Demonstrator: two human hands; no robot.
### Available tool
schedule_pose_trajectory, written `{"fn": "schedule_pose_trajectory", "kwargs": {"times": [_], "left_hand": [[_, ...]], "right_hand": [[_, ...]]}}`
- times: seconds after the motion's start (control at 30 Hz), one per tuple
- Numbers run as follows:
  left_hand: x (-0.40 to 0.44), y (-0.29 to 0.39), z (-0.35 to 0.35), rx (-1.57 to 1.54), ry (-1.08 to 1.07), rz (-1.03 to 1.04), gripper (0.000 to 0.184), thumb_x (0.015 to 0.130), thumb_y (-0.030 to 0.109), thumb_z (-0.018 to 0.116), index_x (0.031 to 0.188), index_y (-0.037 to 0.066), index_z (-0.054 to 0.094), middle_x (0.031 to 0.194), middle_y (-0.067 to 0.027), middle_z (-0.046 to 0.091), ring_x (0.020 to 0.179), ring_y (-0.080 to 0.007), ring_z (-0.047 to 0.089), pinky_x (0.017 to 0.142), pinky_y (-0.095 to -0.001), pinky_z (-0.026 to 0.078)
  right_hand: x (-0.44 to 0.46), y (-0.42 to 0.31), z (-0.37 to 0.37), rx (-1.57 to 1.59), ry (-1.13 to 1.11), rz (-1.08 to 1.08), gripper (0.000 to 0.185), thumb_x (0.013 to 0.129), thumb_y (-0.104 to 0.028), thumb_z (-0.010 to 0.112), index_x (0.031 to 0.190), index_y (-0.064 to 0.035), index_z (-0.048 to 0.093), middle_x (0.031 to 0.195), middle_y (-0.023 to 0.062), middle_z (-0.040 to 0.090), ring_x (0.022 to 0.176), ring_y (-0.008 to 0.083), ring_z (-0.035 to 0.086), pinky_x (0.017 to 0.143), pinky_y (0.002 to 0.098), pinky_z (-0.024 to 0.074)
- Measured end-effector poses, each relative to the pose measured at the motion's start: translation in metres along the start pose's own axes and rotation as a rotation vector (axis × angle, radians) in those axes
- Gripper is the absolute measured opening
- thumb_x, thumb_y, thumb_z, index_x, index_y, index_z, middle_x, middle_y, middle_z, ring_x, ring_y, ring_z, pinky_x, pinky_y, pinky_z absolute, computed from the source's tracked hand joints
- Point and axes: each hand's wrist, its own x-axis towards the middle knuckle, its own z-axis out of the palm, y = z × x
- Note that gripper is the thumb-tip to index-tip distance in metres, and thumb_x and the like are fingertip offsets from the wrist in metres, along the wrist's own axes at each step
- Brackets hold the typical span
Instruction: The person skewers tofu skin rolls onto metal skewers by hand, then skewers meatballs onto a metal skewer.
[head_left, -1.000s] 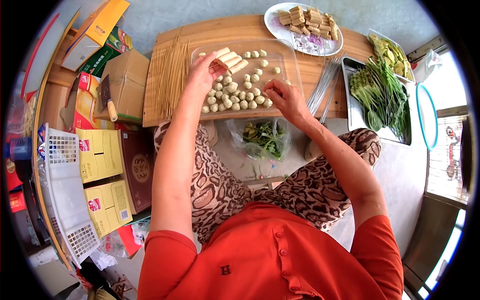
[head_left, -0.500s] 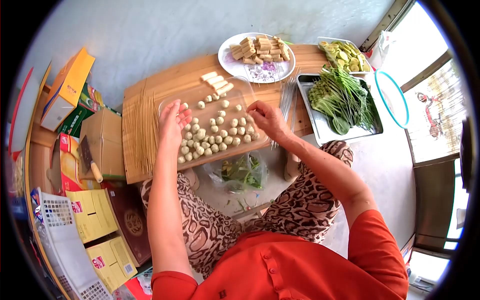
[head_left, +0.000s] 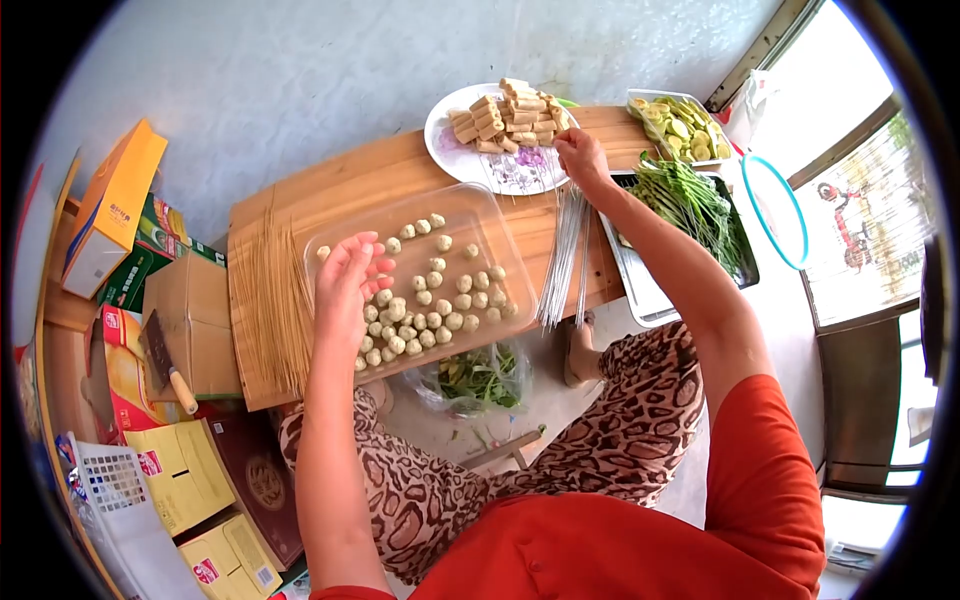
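Note:
My left hand (head_left: 352, 280) is held over the left side of a clear plastic tray (head_left: 512, 235), its fingers apart and nothing in them. Several pale green-flecked balls (head_left: 407, 333) lie in the tray, mostly towards its near side. My right hand (head_left: 582, 158) is closed beside the right rim of an oval white plate (head_left: 447, 160), above the far ends of a bundle of thin metal skewers (head_left: 566, 255). What its fingers hold, if anything, is too small to tell. Short tan rolls (head_left: 520, 117) are piled on the plate.
Thin wooden sticks (head_left: 268, 300) cover the table's left end. A metal tray of greens (head_left: 690, 205) and a dish of sliced vegetables (head_left: 688, 130) stand right. A knife (head_left: 168, 365) rests against a cardboard box (head_left: 205, 325). Below the table is a bag of leaves (head_left: 475, 380).
The rolls first at my left hand, then at the tray's far edge, no longer show there. My left hand has opened. My right hand has moved from the tray's right side to the plate.

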Motion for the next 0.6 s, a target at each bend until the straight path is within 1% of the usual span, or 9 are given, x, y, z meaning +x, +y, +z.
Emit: {"fn": "schedule_pose_trajectory", "kwargs": {"times": [0.07, 0.1, 0.23, 0.3, 0.4, 0.43, 0.5, 0.53, 0.6], "left_hand": [[-0.003, 0.005, 0.003, 0.007, 0.0, -0.011, 0.027, 0.092, 0.024, 0.054, 0.109, 0.003, 0.056, 0.1, -0.0069, 0.057, 0.084, -0.0144, 0.059, 0.07, -0.0269, 0.049], [-0.003, 0.006, 0.003, 0.014, -0.005, -0.013, 0.026, 0.093, 0.023, 0.053, 0.109, 0.003, 0.056, 0.1, -0.0069, 0.057, 0.083, -0.0144, 0.059, 0.07, -0.0268, 0.049], [-0.004, 0.008, 0.005, 0.023, -0.028, -0.01, 0.025, 0.093, 0.023, 0.053, 0.108, 0.003, 0.057, 0.1, -0.0065, 0.057, 0.083, -0.0142, 0.059, 0.07, -0.0266, 0.049], [-0.006, 0.008, 0.006, 0.035, -0.031, -0.02, 0.024, 0.092, 0.022, 0.053, 0.107, 0.004, 0.057, 0.099, -0.006, 0.058, 0.083, -0.014, 0.059, 0.07, -0.0262, 0.049], [-0.007, 0.006, 0.008, 0.031, -0.038, -0.027, 0.024, 0.092, 0.022, 0.054, 0.107, 0.004, 0.057, 0.097, -0.0055, 0.058, 0.082, -0.0137, 0.059, 0.07, -0.0258, 0.049], [-0.006, 0.006, 0.007, 0.033, -0.038, -0.028, 0.024, 0.092, 0.022, 0.054, 0.107, 0.004, 0.057, 0.097, -0.0055, 0.058, 0.082, -0.0137, 0.059, 0.07, -0.0258, 0.049], [-0.005, 0.004, 0.005, 0.045, -0.03, -0.015, 0.024, 0.092, 0.022, 0.055, 0.107, 0.004, 0.057, 0.097, -0.0051, 0.058, 0.081, -0.0135, 0.059, 0.069, -0.0253, 0.049], [-0.005, 0.004, 0.003, 0.046, -0.029, -0.016, 0.024, 0.092, 0.022, 0.055, 0.107, 0.004, 0.057, 0.097, -0.0051, 0.058, 0.081, -0.0135, 0.059, 0.069, -0.0253, 0.049], [-0.003, 0.004, -0.001, 0.004, -0.008, 0.017, 0.024, 0.092, 0.021, 0.054, 0.109, 0.004, 0.057, 0.097, -0.0049, 0.058, 0.081, -0.0134, 0.06, 0.069, -0.0248, 0.049]], "right_hand": [[0.024, 0.013, 0.007, -0.114, 0.14, 0.014, 0.019, 0.079, -0.022, 0.059, 0.087, -0.0064, 0.067, 0.074, 0.014, 0.066, 0.072, 0.0269, 0.065, 0.066, 0.0368, 0.0497], [0.033, 0.018, 0.008, -0.126, 0.144, 0.049, 0.021, 0.078, -0.025, 0.059, 0.087, -0.0084, 0.067, 0.082, 0.0163, 0.066, 0.082, 0.0331, 0.064, 0.074, 0.0404, 0.049], [0.063, 0.042, 0.018, -0.205, 0.184, 0.069, 0.021, 0.078, -0.025, 0.058, 0.089, -0.0091, 0.067, 0.083, 0.0165, 0.066, 0.084, 0.0332, 0.064, 0.076, 0.0407, 0.049], [0.076, 0.06, 0.026, -0.253, 0.267, 0.072, 0.016, 0.082, -0.019, 0.058, 0.083, -0.0046, 0.064, 0.059, 0.0039, 0.061, 0.049, 0.0113, 0.056, 0.047, 0.0272, 0.0437], [0.088, 0.079, 0.032, -0.261, 0.184, 0.124, 0.016, 0.082, -0.019, 0.057, 0.087, -0.0051, 0.064, 0.058, 0.0037, 0.06, 0.047, 0.0121, 0.056, 0.047, 0.028, 0.0446], [0.082, 0.072, 0.03, -0.26, 0.183, 0.125, 0.016, 0.082, -0.019, 0.057, 0.087, -0.0051, 0.064, 0.058, 0.0037, 0.06, 0.047, 0.0121, 0.056, 0.047, 0.028, 0.0446], [0.062, 0.048, 0.02, -0.166, 0.056, 0.195, 0.019, 0.083, -0.022, 0.058, 0.09, -0.0053, 0.063, 0.062, 0.0044, 0.062, 0.05, 0.0122, 0.057, 0.049, 0.0284, 0.046], [0.061, 0.051, 0.019, -0.166, 0.055, 0.195, 0.019, 0.083, -0.022, 0.058, 0.09, -0.0053, 0.063, 0.062, 0.0044, 0.062, 0.05, 0.0122, 0.057, 0.049, 0.0284, 0.046], [0.054, 0.059, 0.013, -0.326, 0.078, 0.047, 0.024, 0.084, -0.028, 0.057, 0.093, -0.0063, 0.062, 0.069, 0.0059, 0.064, 0.056, 0.0151, 0.061, 0.055, 0.0307, 0.0476]]}}
